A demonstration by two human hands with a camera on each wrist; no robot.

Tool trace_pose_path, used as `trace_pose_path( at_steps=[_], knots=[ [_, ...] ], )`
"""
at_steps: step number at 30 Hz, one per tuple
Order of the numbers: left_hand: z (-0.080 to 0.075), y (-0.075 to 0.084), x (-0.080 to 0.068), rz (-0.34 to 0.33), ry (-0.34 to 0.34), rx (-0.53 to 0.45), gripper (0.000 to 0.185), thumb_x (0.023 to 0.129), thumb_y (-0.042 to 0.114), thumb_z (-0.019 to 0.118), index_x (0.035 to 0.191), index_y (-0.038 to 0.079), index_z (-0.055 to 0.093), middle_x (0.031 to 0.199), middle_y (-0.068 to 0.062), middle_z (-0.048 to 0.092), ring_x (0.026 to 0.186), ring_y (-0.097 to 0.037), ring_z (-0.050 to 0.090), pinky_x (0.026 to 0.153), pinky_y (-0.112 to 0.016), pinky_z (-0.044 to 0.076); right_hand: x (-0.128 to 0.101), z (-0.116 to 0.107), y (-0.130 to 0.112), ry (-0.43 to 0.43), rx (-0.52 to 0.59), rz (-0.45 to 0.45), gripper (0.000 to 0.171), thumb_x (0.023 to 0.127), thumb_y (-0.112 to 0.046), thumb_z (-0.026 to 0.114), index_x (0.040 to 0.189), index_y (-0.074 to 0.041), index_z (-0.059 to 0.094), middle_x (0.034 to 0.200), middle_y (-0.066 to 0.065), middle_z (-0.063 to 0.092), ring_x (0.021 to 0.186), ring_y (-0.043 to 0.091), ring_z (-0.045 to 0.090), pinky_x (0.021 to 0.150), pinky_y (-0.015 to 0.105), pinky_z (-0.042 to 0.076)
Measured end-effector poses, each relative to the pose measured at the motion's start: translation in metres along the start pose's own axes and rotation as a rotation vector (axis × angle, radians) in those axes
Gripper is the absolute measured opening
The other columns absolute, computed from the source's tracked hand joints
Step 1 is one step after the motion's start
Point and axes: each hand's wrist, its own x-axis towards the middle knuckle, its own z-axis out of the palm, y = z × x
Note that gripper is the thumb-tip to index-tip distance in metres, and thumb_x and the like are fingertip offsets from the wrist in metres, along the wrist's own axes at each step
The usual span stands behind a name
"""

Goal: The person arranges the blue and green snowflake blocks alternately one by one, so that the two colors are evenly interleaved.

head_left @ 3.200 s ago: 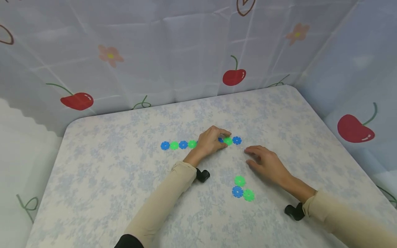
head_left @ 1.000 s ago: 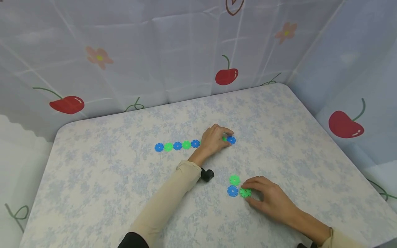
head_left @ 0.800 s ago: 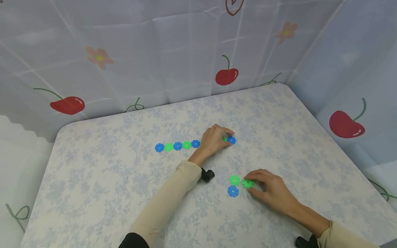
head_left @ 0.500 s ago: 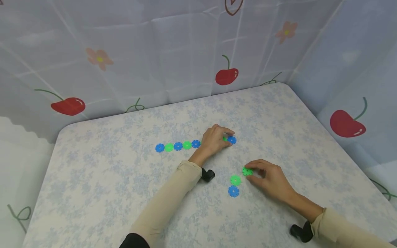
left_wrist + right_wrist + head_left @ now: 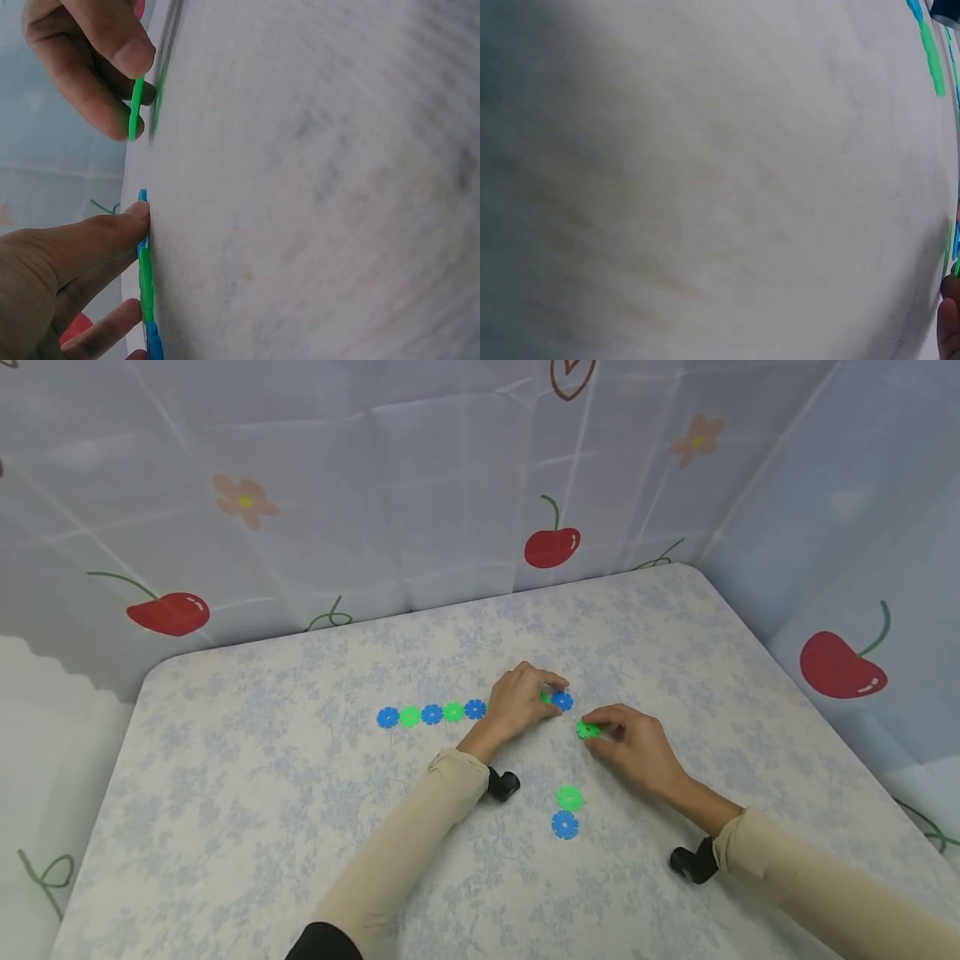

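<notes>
Left hand (image 5: 517, 703) pins the chain's (image 5: 431, 714) blue end disc (image 5: 562, 700) while right hand (image 5: 628, 745) pinches a green disc (image 5: 587, 729) just beside it; slotting them together calls for aligning the notches.

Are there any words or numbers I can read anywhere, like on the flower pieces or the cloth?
No words, numbers or labels can be read in any view.
The row of pieces shows plain blue and green, with no print.
The green piece pinched in the right hand is plain too.
The curtain bears only pictures: cherries and flowers, no letters.
The table has just a faint floral pattern.
</notes>
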Motion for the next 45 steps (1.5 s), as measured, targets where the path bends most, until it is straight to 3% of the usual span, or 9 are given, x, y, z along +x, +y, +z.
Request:
trace_pose_path(
  at_steps=[18,45],
  knots=[
    [0.001,0.001,-0.002,0.003,-0.008,-0.01,0.036,0.073,0.031,0.074,0.109,0.028,0.067,0.101,0.005,0.061,0.086,-0.01,0.05,0.065,-0.025,0.043,0.038,0.0,0.012,0.005,-0.058,0.045,0.025,0.082,-0.015,0.065,0.105,-0.008,0.065,0.107,0.009,0.061,0.088,0.025,0.06,0.072,0.041,0.05],
    [-0.001,0.0,0.0,0.014,-0.014,0.0,0.038,0.073,0.031,0.074,0.11,0.027,0.066,0.102,0.006,0.063,0.091,-0.011,0.051,0.071,-0.028,0.046,0.047,0.003,0.009,-0.016,-0.045,0.075,0.03,0.081,-0.012,0.066,0.11,-0.006,0.063,0.111,0.011,0.059,0.093,0.026,0.058,0.075,0.042,0.049]
  ],
)
